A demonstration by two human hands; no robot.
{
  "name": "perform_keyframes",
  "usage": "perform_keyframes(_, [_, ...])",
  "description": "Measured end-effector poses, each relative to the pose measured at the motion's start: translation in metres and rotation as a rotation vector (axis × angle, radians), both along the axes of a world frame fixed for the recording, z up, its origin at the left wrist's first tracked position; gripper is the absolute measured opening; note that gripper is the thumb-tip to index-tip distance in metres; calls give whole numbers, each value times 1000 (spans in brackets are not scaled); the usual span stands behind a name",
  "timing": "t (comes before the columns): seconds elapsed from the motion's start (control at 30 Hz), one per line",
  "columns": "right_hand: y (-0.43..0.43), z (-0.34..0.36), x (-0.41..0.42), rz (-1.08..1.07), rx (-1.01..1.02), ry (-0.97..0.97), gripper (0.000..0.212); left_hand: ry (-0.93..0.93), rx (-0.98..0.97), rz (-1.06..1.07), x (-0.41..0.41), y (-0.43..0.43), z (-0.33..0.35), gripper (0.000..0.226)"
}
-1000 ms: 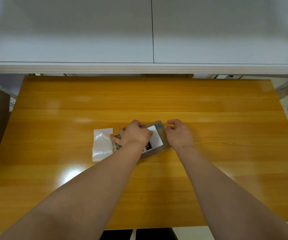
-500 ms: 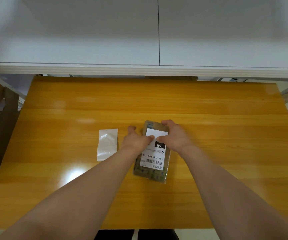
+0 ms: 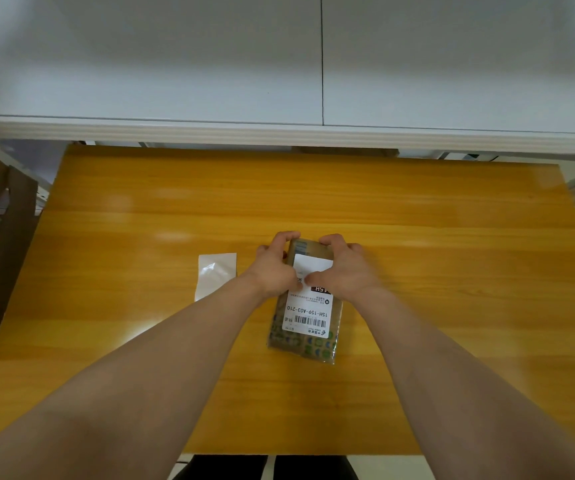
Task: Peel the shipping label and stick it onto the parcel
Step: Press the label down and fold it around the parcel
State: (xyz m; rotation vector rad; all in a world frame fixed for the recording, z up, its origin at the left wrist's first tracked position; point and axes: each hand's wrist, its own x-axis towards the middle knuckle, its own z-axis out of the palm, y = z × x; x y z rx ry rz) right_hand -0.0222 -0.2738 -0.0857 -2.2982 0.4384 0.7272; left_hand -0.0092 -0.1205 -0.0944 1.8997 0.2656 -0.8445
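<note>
Brown parcel (image 3: pixel 300 345) lies on the table (image 3: pixel 452 271), white label (image 3: pixel 308 315) on top. Left hand (image 3: pixel 275 268) and right hand (image 3: pixel 343 271) each grip its far end.

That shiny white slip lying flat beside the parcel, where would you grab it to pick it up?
Probably its far left corner, coming from the left. The backing slip lies flat and thin on the table, so it likely needs a fingertip pinch at an edge. The left hand, which grips the parcel, and its forearm crowd the slip's right side and near right corner.
</note>
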Motion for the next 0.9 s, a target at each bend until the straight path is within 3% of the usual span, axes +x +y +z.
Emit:
perform_keyframes(0.43, [0, -11, 6, -120, 35, -12, 61, 20, -28, 152, 16, -9, -14, 52])
perform_keyframes(0.73, [4, -15, 13, -215, 47, -1, 32, -14, -27, 211, 20, -12, -19, 29])
perform_keyframes(0.9, [6, -14, 14, -233, 55, 7, 30, -18, -20, 226, 21, -12, -18, 26])
